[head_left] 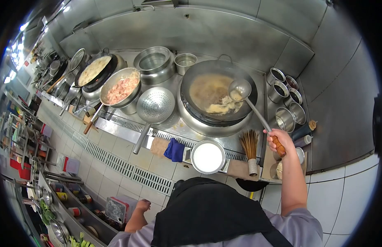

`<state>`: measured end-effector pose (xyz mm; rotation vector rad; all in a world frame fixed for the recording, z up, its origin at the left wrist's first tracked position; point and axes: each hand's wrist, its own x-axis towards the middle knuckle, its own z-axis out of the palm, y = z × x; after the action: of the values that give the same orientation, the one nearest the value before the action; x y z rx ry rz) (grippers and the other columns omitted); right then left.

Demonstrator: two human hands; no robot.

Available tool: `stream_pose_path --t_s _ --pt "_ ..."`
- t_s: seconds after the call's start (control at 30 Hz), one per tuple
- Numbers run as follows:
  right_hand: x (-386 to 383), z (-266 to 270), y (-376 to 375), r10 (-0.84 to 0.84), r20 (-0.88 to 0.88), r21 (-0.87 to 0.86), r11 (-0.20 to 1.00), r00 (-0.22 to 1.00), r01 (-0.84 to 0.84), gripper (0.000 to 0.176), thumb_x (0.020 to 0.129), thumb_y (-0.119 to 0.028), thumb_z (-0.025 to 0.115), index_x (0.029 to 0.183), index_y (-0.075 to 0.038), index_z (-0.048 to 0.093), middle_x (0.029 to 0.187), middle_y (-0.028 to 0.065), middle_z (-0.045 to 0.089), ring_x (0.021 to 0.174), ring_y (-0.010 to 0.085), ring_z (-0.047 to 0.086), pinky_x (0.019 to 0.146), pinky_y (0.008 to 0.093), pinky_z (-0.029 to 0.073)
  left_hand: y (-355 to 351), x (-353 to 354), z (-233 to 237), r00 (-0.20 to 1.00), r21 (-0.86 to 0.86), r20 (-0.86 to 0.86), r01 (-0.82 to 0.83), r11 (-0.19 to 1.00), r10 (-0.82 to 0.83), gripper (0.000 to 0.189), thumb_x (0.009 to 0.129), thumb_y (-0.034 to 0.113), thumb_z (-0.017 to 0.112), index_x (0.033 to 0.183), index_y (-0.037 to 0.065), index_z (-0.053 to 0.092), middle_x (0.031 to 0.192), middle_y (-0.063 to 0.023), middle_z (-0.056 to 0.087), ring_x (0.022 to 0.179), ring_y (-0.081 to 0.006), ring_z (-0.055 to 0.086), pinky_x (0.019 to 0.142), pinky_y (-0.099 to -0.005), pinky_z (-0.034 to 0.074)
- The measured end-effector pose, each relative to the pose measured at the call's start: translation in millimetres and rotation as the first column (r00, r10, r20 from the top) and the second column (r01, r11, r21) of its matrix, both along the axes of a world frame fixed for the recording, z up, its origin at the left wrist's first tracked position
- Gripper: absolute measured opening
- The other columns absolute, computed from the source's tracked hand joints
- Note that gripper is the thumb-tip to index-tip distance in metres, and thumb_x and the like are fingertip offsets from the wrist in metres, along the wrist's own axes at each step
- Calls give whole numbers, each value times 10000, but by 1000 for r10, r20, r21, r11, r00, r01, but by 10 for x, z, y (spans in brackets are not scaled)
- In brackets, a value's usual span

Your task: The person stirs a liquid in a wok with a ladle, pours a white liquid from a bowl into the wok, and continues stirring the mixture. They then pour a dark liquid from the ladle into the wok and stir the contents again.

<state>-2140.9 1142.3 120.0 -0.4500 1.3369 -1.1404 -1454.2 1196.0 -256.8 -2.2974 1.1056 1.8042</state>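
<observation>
My right hand (277, 139) is wrapped round the handle of a ladle (259, 113), near its wooden grip. The ladle's bowl hangs over the right side of a large dark wok (248, 72). Inside the wok is brownish liquid (207, 88), with a pale, ragged mass of food (224, 106) at its near right side, by the bowl. Low at my left side, away from the stove, is my left hand (143, 205); its fingers look curled in, and no object shows in them.
A perforated skimmer (156, 105) lies left of the wok. Beyond it, a pan of pinkish meat (122, 88) rests on a pot. A container of white liquid (208, 157) and a bamboo brush (250, 146) line the front edge. Several metal canisters (285, 119) stand right.
</observation>
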Motion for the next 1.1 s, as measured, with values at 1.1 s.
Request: stream_pose_path --t_s 1.1 --pt "1224 302 -21 303 373 -148 953 877 -266 345 902 -82 442 1202 87 462 662 71 491 395 122 431 323 256 352 224 -158 268 979 9 112 171 985 -171 324 798 199 584 1017 -30 650 781 -130 689 637 -198 674 613 -329 521"
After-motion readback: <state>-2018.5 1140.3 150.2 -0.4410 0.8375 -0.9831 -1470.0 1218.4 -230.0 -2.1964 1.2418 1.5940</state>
